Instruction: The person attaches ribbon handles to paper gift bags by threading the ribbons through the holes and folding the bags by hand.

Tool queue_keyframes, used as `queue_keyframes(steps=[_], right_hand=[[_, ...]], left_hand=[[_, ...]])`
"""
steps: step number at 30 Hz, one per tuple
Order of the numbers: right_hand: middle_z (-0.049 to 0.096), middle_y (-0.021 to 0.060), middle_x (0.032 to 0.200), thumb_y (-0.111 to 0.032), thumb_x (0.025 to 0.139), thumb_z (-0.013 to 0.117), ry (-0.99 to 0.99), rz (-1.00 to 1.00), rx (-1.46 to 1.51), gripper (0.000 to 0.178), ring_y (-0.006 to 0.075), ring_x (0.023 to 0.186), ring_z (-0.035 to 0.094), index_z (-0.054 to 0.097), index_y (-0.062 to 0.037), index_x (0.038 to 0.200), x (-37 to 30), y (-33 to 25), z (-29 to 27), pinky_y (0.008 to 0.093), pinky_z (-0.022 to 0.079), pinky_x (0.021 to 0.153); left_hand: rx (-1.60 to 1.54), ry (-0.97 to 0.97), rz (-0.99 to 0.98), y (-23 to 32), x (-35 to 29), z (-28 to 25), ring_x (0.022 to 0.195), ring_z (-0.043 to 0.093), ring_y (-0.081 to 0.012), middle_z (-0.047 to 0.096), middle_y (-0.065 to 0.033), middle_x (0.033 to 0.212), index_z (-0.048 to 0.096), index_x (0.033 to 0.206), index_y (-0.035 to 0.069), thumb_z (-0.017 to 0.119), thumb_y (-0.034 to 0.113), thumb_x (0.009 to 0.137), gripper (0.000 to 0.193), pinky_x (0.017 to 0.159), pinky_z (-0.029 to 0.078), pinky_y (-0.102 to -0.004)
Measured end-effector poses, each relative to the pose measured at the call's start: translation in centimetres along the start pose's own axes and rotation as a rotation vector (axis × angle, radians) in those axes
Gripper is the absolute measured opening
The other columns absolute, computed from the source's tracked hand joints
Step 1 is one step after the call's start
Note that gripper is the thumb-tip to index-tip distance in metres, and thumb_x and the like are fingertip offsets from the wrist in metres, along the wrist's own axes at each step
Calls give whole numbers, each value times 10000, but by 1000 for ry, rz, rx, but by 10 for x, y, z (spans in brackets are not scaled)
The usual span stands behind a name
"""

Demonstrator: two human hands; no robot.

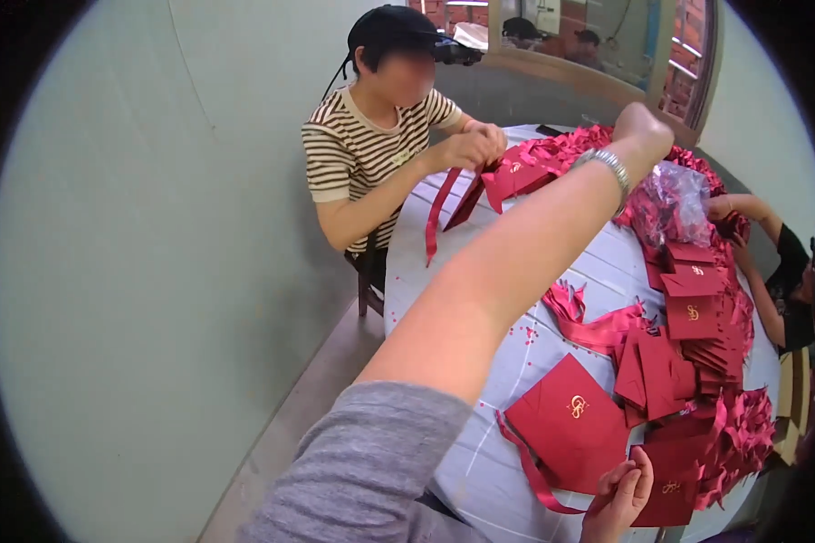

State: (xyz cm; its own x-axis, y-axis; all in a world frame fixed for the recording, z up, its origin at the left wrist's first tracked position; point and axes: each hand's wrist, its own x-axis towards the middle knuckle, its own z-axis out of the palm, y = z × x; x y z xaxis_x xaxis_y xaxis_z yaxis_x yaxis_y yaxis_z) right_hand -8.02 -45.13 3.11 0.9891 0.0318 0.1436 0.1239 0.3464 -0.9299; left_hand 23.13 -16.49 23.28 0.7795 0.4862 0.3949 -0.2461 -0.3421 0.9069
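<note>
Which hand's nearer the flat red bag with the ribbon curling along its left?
Right. The right hand is at the lower right corner of the red bag; the left hand is stretched out well beyond it.

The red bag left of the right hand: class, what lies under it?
Left of the bag, pale tablecloth and a red ribbon show; anything beneath its panel is hidden.

"Any lettering in view?"

"A curly gold monogram [578,406] on the flat, dark red paper bag [554,442] in front."

"Only there?"

"Similar gold marks stand on the dark red paper bag at lower right [661,509] and on two stacked dark red paper bags [686,328] farther along."

"And across the tabletop [491,357]?"

"A small gold mark on a dark red paper piece [527,185], too tiny to read."
</note>
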Motion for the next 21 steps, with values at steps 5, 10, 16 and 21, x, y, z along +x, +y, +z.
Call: queue_keyframes(steps=[5,10,16,21], right_hand=[[511,20,755,-171,948,530,-83,71,29,165,70,579,405,529,-53,1063,0,-7,6,181,323,474],[549,44,780,-189,929,571,-120,88,32,142,97,599,455,544,-75,1009,-3,-15,4,182,360,483],[548,51,784,-207,926,576,-55,131,63,155,104,595,445,548,-78,1008,-3,-20,-2,189,359,490],[545,51,783,-187,938,551,-156,138,81,133,104,591,440,546,-75,1009,0,-12,2,193,361,493]], left_hand=[[331,-78,61,26,68,-4,1021,621,-333,647,-234,1025,653,949,-49,664,77,742,243,845,513,-364],[-63,319,137,104,-48,-32,1024,617,-317,639,-208,1063,632,985,-2,608,42,781,210,866,500,-366],[-107,163,332,68,-35,-23,1072,534,-380,512,-242,1198,395,1225,-58,554,38,806,458,927,429,-409],[-700,-197,146,-23,-167,-114,1180,483,-290,474,-154,1295,379,1333,95,535,359,904,528,918,448,-428]])
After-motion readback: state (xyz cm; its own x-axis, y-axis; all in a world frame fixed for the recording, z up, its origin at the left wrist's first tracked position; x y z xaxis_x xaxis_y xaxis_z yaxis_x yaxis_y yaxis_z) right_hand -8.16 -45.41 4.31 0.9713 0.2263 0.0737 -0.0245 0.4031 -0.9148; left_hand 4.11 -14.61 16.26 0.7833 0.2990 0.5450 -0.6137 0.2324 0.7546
